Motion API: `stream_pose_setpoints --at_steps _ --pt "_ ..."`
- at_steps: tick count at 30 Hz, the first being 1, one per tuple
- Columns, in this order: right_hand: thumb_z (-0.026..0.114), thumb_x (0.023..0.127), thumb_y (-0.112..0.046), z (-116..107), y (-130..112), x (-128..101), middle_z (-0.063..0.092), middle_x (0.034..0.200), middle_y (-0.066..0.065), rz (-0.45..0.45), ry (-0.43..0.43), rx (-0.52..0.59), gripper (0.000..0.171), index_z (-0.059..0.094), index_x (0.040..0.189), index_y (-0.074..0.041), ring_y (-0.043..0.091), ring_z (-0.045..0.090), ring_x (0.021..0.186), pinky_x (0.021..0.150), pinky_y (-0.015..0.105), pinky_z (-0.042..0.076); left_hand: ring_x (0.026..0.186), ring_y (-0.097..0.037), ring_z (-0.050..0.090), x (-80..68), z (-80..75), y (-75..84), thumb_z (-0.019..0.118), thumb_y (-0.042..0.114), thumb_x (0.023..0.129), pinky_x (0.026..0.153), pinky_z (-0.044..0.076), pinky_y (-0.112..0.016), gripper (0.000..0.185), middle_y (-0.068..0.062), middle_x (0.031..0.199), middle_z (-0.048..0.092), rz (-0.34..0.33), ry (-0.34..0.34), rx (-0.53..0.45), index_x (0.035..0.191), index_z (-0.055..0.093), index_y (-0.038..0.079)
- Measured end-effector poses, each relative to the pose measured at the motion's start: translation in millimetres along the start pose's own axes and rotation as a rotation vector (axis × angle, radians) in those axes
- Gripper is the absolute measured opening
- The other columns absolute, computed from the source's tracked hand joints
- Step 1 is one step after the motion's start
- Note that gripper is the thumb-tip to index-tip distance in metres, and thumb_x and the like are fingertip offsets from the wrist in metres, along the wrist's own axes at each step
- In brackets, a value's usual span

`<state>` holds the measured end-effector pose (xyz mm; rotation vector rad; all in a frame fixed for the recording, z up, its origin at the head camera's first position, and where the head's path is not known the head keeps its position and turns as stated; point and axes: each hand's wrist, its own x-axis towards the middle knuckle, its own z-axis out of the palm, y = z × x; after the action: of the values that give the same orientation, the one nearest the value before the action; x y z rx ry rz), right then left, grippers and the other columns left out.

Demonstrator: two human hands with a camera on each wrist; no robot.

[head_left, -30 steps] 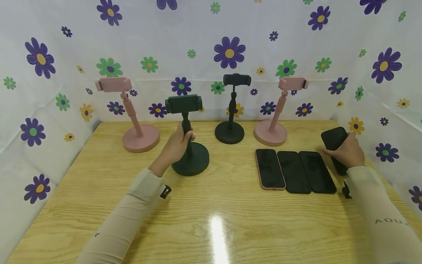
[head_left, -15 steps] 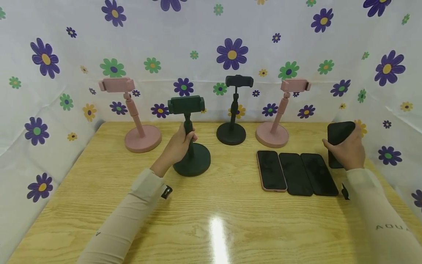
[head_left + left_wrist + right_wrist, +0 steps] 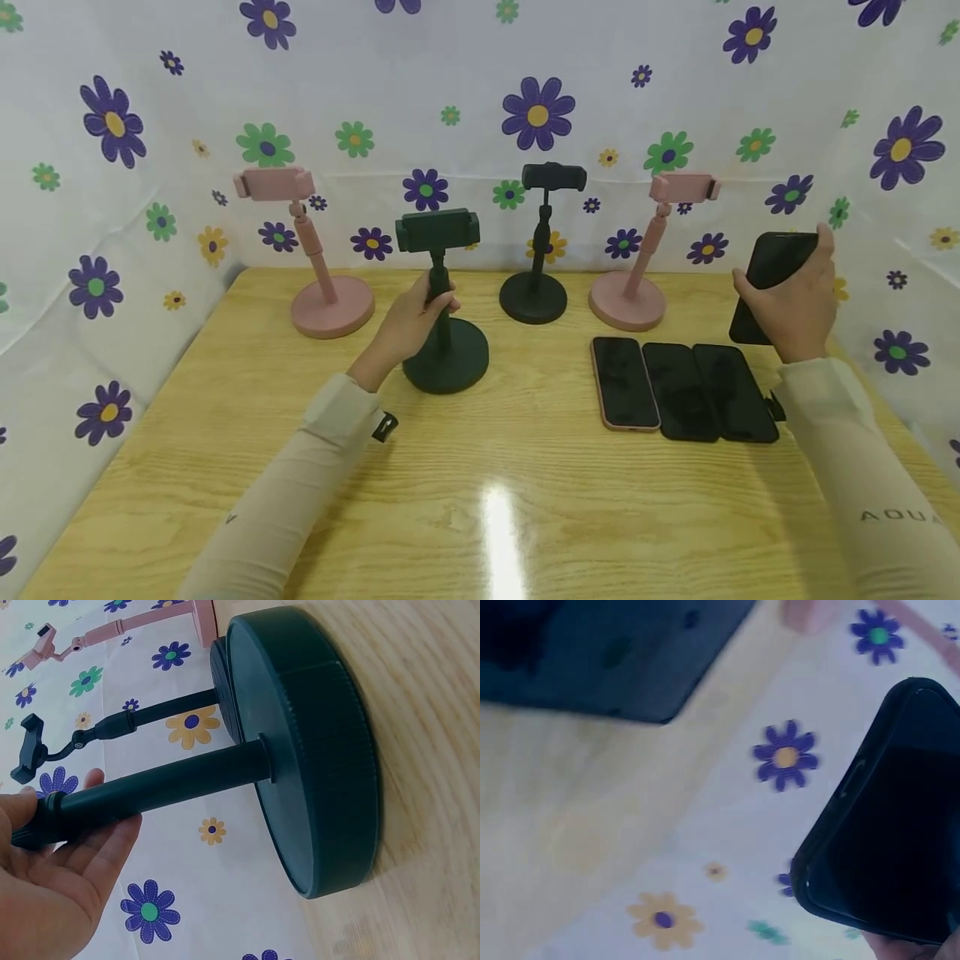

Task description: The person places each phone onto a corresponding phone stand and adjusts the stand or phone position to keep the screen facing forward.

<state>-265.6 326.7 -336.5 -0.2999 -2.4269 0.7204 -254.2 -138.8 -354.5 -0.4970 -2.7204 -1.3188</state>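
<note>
My left hand (image 3: 411, 323) grips the post of a dark green phone stand (image 3: 446, 358), whose round base sits on the table. In the left wrist view, the fingers wrap the upper part of that post. At the right, my right hand (image 3: 797, 302) holds a black smartphone (image 3: 772, 267) by its edges, raised above the table. The right wrist view shows the held smartphone (image 3: 892, 817) with its dark screen, fingertips at its lower edge. Left of that hand lie a pink-edged smartphone (image 3: 626, 383) and two black smartphones (image 3: 679, 392), side by side and face up.
Behind stand a pink phone stand (image 3: 333, 307) at left, a black phone stand (image 3: 533, 298) in the middle and another pink phone stand (image 3: 627, 302) at right. The wooden table (image 3: 420, 500) meets a flower-patterned cloth (image 3: 420, 100) at its back and sides.
My right hand has lifted the black smartphone up off the table and tilted it. The left hand keeps its grip on the green stand; the head view has shifted slightly.
</note>
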Motion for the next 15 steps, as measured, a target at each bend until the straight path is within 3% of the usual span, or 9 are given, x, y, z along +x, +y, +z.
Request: stream_pose_setpoints --at_steps 5,11,15 --pt "0.067 0.08 -0.044 -7 -22 -3 0.037 0.141 0.026 -0.061 0.028 0.014 0.092 0.009 0.148 -0.023 0.051 0.047 0.112 0.087 0.067 0.04 0.103 -0.03 0.063 3.8 4.9 0.3 0.041 0.024 0.101 0.101 0.043 -0.047 0.029 -0.017 0.104 0.067 0.033 -0.008 -0.014 0.118 0.047 0.001" --pt "0.063 0.08 -0.05 -15 -61 -10 0.046 0.116 0.033 -0.128 0.053 -0.04 0.086 0.014 0.145 -0.025 0.046 0.048 0.08 0.069 0.063 0.044 0.103 -0.029 0.064 5.1 8.5 -1.2 0.04 0.028 0.101 0.099 0.045 -0.045 0.031 -0.016 0.102 0.067 0.029 -0.005 -0.009 0.116 0.047 0.002" --pt "0.061 0.08 -0.052 -16 -88 -14 0.047 0.11 0.032 -0.168 0.084 -0.06 0.083 0.015 0.144 -0.024 0.045 0.049 0.072 0.067 0.061 0.046 0.103 -0.028 0.064 5.5 9.7 0.1 0.04 0.029 0.101 0.1 0.044 -0.044 0.03 -0.016 0.103 0.067 0.025 -0.003 -0.008 0.114 0.046 0.004"
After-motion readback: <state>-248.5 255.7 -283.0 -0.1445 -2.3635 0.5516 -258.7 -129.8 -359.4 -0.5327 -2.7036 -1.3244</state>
